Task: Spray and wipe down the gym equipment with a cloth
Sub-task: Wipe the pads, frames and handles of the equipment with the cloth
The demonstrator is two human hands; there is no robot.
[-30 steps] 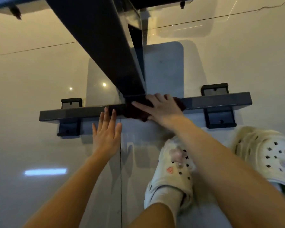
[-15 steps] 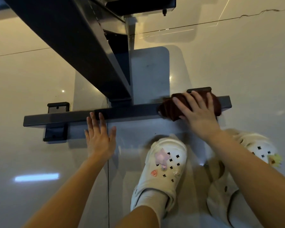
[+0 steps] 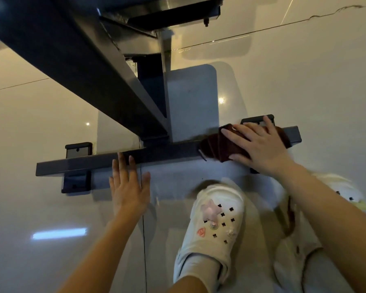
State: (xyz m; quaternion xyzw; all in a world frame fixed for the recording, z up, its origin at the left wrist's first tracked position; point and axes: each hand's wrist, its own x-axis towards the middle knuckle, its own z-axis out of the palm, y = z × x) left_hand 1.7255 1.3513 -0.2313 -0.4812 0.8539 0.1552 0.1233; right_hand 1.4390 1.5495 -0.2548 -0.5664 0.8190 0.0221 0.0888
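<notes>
A dark metal base crossbar of the gym machine lies across the pale floor, joined to a slanted dark frame beam. A dark maroon cloth is draped over the crossbar's right part. My right hand presses flat on the cloth with fingers spread, near the bar's right end. My left hand hovers flat with straight fingers just in front of the bar's middle, fingertips at its near edge, holding nothing.
Black foot brackets sit under the bar at the left and at the right. My feet in white perforated clogs stand on the glossy tiled floor, one near the middle and one at the right.
My right hand has slid the cloth along the crossbar from the beam joint to the right end. My left hand has stayed in front of the bar's middle.
</notes>
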